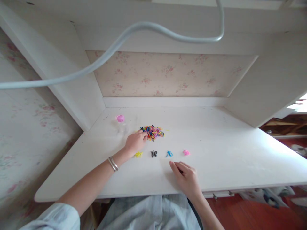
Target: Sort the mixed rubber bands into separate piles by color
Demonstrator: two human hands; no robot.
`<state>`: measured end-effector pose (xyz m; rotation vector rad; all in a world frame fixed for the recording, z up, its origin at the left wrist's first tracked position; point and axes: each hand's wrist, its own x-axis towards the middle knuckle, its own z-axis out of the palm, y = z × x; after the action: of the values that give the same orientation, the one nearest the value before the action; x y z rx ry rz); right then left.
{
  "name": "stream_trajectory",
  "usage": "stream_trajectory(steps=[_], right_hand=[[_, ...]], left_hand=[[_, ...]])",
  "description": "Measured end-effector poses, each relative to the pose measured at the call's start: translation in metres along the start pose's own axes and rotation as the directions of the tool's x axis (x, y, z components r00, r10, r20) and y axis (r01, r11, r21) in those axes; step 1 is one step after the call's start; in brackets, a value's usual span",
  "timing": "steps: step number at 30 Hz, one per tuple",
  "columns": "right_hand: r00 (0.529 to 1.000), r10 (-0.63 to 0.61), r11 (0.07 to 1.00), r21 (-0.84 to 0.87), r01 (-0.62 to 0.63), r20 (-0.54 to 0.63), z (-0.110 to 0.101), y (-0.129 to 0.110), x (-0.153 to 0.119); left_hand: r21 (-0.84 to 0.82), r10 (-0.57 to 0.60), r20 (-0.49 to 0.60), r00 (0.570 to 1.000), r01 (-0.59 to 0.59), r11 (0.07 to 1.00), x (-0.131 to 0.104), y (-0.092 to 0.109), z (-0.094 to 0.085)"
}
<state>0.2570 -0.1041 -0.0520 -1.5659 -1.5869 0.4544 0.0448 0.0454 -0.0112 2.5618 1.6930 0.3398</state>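
Observation:
My left hand [136,141], with bracelets at its wrist, reaches to the left side of a pile of small multicoloured rubber bands [153,132]. Its fingertips are pinched together at the pile, and what lies between them is hidden. My right hand [187,177] rests near the front of the desk with fingers curled and thumb forward; its inside cannot be seen. Between pile and hands runs a row of small groups: yellow bands [138,154] partly beside my left wrist, black bands [154,154], blue bands [169,153] just beyond my right thumb, and pink bands [186,152].
A clear bottle [122,126] with a pink cap [120,118] is at the left rear of the white desk [223,153]. A pale cable [144,25] crosses the upper view. Side panels [271,76] enclose the desk, and drawers [283,126] stand at the right.

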Motion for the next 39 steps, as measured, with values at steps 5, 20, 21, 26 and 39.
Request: stream_trajectory(steps=[5, 20, 21, 26, 39], right_hand=[[1.0, -0.029, 0.999, -0.016, 0.029, 0.011, 0.0, -0.002, 0.0], [0.998, -0.069, 0.996, -0.063, 0.069, 0.01, -0.001, -0.003, -0.002], [0.998, -0.066, 0.996, -0.061, 0.067, 0.012, -0.001, -0.003, -0.002], [0.998, -0.064, 0.996, -0.059, 0.065, 0.025, -0.001, -0.003, -0.001], [0.996, -0.084, 0.991, -0.107, 0.085, 0.02, 0.0, -0.004, -0.002]], left_hand=[[0.055, 0.034, 0.018, 0.999, -0.035, 0.998, 0.011, 0.004, 0.009], [0.032, 0.022, 0.043, 0.999, -0.023, 0.999, 0.014, -0.003, 0.01], [0.019, 0.013, 0.037, 0.999, -0.014, 1.0, 0.015, -0.004, 0.01], [-0.043, 0.001, 0.039, 0.999, 0.0, 0.999, 0.023, -0.013, 0.011], [-0.006, 0.026, 0.061, 0.998, -0.026, 1.0, 0.014, -0.011, 0.01]])
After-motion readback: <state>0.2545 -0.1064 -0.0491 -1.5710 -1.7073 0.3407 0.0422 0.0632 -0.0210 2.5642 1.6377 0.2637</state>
